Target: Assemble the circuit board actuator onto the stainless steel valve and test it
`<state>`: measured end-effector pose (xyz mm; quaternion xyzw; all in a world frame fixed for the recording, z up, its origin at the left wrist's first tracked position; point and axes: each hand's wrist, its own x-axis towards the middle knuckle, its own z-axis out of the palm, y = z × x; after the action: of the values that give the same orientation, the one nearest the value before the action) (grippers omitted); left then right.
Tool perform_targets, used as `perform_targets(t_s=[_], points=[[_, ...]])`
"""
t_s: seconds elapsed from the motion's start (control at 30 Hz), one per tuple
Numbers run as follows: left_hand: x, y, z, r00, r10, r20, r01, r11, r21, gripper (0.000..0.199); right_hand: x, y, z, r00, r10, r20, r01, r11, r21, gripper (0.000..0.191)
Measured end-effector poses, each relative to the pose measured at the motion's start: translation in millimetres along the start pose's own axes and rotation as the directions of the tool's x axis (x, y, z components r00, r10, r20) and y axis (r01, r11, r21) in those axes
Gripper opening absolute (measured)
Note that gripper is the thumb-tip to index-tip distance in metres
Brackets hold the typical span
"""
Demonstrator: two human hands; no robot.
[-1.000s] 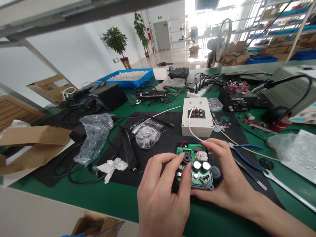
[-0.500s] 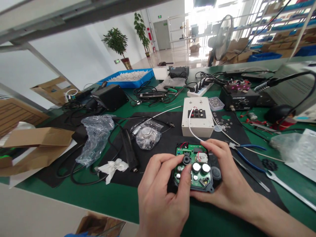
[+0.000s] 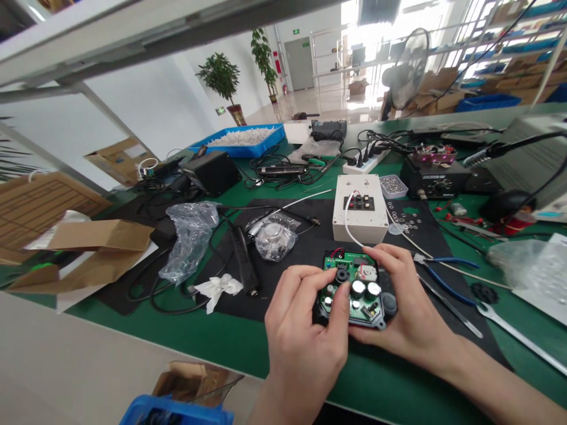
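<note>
My right hand (image 3: 410, 307) grips the edge of a dark housing (image 3: 380, 324) with a green circuit board (image 3: 364, 300) seated inside. Silver capacitors, a small white relay-like block and red wires show on the board. With thumb and index finger, my left hand (image 3: 305, 324) pinches a small black ring-shaped part (image 3: 342, 274) on the board's upper left. A white cable (image 3: 349, 227) runs from near my right fingertips up to a beige switch box (image 3: 360, 218). The underside of the housing is hidden.
Blue-handled pliers (image 3: 447, 282), tweezers (image 3: 452, 307) and a wrench (image 3: 522, 336) lie to the right. On the left are a black handheld tool (image 3: 244, 262), bagged parts (image 3: 275, 239), bubble wrap (image 3: 188, 239) and an opened carton (image 3: 101, 236). A power strip (image 3: 365, 162) stands behind the box.
The view has swung slightly left, so the bench things appear further right. Both hands keep the same hold on the housing and the ring-shaped part.
</note>
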<state>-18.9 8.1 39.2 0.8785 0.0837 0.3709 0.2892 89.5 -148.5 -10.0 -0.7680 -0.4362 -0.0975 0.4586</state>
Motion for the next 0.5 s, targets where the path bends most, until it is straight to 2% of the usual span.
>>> perform_targets(t_s=[0.2,0.33,0.5], points=[[-1.5,2.9,-2.1,0.998,-0.015,0.054,0.016,0.999,-0.029,0.012,-0.2,1.5,-6.4,1.000,-0.016,0.018,0.016,1.000,0.018,0.109],[4.7,-1.7,-16.9,0.987,-0.033,0.155,0.037,0.999,-0.029,0.016,2.3,5.1,-8.1,0.999,-0.019,0.037,0.017,0.998,0.067,0.106],[9.6,-17.1,-33.0,0.953,-0.010,0.303,0.052,0.990,-0.129,0.023,6.8,4.1,-17.0,0.995,-0.046,0.091,0.043,0.998,0.042,0.102]])
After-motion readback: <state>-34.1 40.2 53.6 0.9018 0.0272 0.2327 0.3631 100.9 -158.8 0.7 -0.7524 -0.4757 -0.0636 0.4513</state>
